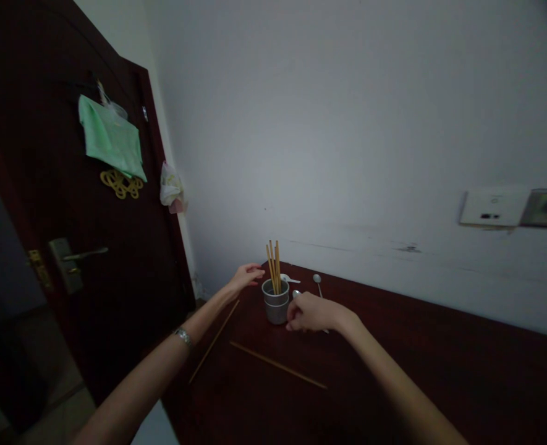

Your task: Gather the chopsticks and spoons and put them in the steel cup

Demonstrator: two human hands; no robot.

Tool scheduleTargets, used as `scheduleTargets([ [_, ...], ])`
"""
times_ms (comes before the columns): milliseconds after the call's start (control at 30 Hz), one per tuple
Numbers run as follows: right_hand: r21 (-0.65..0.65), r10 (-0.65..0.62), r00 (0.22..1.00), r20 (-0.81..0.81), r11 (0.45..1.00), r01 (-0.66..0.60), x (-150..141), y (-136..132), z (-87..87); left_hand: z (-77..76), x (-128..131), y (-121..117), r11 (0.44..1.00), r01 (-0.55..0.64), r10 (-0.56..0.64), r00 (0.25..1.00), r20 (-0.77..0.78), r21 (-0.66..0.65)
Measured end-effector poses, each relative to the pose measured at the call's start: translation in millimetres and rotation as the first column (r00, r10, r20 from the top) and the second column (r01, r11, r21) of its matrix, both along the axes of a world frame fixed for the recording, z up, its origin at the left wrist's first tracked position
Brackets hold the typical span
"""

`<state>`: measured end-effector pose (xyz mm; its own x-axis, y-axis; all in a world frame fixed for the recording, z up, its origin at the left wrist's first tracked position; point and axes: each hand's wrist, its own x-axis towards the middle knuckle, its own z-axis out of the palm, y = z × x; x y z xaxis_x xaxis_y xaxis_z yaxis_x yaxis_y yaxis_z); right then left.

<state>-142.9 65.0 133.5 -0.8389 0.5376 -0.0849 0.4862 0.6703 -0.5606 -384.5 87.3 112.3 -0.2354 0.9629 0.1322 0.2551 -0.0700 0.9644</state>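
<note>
A small metal cup (276,306) stands near the far left corner of a dark red table (416,364), with several wooden chopsticks (274,266) upright in it. My left hand (245,276) hovers just left of the cup, fingers loosely curled toward it, holding nothing that I can see. My right hand (311,312) rests right beside the cup, its fingers closed around a metal spoon (296,294) whose bowl shows above the knuckles. Two loose chopsticks lie on the table: one (277,364) in front of the cup, another (214,340) under my left forearm.
A second metal spoon (318,281) and a white spoon (288,279) lie behind the cup by the white wall. A dark door (92,247) with a handle stands to the left. A wall socket (493,207) sits at the right.
</note>
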Motion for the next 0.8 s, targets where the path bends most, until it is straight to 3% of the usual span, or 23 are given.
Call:
scheduleTargets([
  [167, 0.038, -0.021, 0.999, -0.043, 0.999, 0.023, 21.1, 4.3, 20.7, -0.7, 23.5, 19.7, 0.994, 0.107, -0.108, 0.993, 0.036, 0.029],
  [267, 0.06, -0.034, 0.998, -0.052, 0.997, 0.037, 30.0, 4.8, 28.4, -4.5, 26.9, 28.0, 0.994, 0.098, -0.099, 0.994, 0.041, 0.044],
  [433, 0.051, -0.037, 0.995, -0.091, 0.998, 0.041, 37.2, 11.9, 28.5, -5.8, 23.8, 30.7, 0.998, 0.052, -0.052, 0.999, -0.016, 0.023],
  [567, 0.016, -0.049, 0.993, -0.104, 0.999, 0.051, 41.0, 20.0, 25.0, -3.1, 20.2, 30.7, 0.999, 0.049, -0.049, 0.999, 0.023, 0.011],
  [700, -0.063, -0.087, 0.988, -0.124, 0.995, 0.08, 50.1, 23.2, 29.1, 11.7, 14.8, 31.7, 0.998, 0.033, -0.036, 0.998, 0.06, 0.055],
  [800, -0.035, -0.126, 0.976, -0.177, 0.992, 0.122, 60.2, 25.6, 35.3, 39.2, 10.1, 28.2, 0.988, -0.027, 0.021, 0.999, 0.04, 0.154],
])
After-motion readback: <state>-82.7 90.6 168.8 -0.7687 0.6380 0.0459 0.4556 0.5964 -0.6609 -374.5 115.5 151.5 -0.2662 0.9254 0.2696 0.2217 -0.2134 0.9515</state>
